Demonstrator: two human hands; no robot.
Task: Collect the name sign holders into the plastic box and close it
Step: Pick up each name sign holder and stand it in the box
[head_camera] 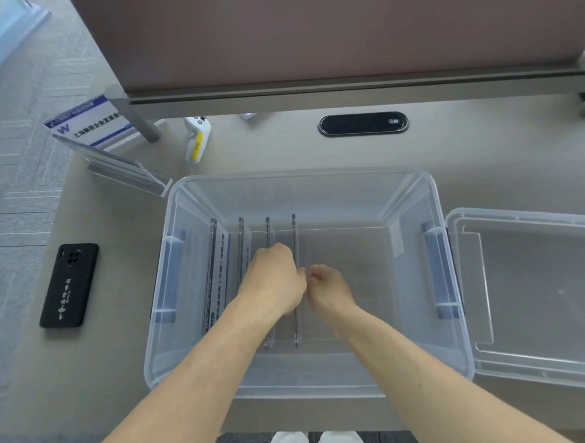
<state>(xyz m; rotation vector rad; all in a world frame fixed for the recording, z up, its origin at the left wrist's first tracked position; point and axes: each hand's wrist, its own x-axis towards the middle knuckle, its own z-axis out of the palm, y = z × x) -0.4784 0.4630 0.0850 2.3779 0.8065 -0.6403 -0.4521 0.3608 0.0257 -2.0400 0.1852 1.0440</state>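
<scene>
Here, the plastic box sits open on the bench, and both hands reach down into it. Four name sign holders stand on edge in the left half of the box, side by side in a row with gaps between them. The left hand lies over the top edge of the rightmost holder, nearest the middle of the box; its grip is curled round that edge. The right hand hovers just beside it on the box's right side, fingers bent toward the same edge. Whether its grip pinches the clear sheet or only comes near it, I cannot tell. A fifth sign holder with a blue and white card stands outside, just beyond the box's far left corner. The lid lies flat against the box's right wall. A black phone lies on the bench to the left of the box, well apart from it.
</scene>
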